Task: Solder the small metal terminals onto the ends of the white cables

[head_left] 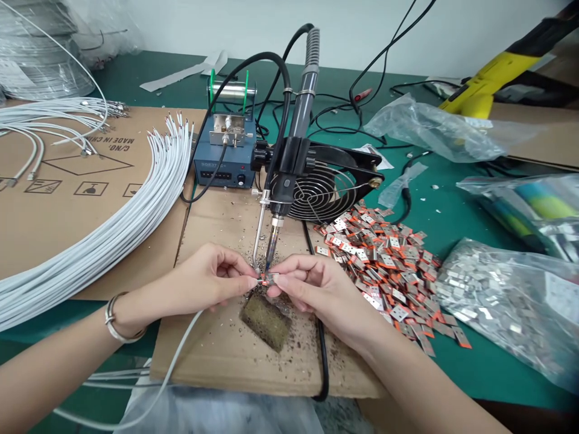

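My left hand (221,277) pinches the end of a white cable (178,355), which trails down from it to the lower left. Between thumb and fingers, my right hand (307,283) holds a small metal connector with an orange part (270,279). Cable end and connector meet right under the tip of a soldering iron (272,241) held upright in a stand. A thin metal feed tube (259,232) ends beside that tip. Just below my hands a brown sponge (266,320) lies on the cardboard (208,349).
Left lies a bundle of white cables (122,241). A blue solder feeder (224,157) with a solder spool (232,90) and a black fan (321,187) stand behind. Right are heaped orange-and-metal connectors (384,259), a bag of metal parts (506,301) and a yellow tool (493,78).
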Tool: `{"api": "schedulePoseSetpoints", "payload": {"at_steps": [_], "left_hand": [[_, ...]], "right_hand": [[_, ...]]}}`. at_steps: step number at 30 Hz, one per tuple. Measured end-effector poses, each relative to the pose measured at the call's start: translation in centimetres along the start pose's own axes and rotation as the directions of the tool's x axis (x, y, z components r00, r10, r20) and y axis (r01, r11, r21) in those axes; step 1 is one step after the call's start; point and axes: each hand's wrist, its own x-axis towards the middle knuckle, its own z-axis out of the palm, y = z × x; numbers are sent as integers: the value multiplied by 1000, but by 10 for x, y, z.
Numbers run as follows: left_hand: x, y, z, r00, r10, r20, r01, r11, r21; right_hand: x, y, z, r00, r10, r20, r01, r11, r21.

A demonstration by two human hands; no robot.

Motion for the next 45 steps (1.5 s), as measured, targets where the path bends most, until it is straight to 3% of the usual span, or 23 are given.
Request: {"api": "schedulePoseSetpoints", "payload": {"at_steps": [11, 21, 31, 45], "left_hand": [[-2, 8, 1, 999, -50, -16, 50, 998, 26], [3, 0, 1, 999, -28, -32, 30, 997, 70], [2, -2, 0, 1000, 5, -5, -5, 999, 34], [-1, -1, 3, 1000, 8, 2, -8, 999, 35]], "right_hand": [[0, 1, -1, 999, -28, 17, 28, 999, 16], [-2, -3, 5, 999, -21, -34, 21, 1000, -1], [1, -2, 5, 999, -49, -19, 49, 999, -12], [-1, -1, 1, 1000, 0, 12, 0, 999, 35]]}}
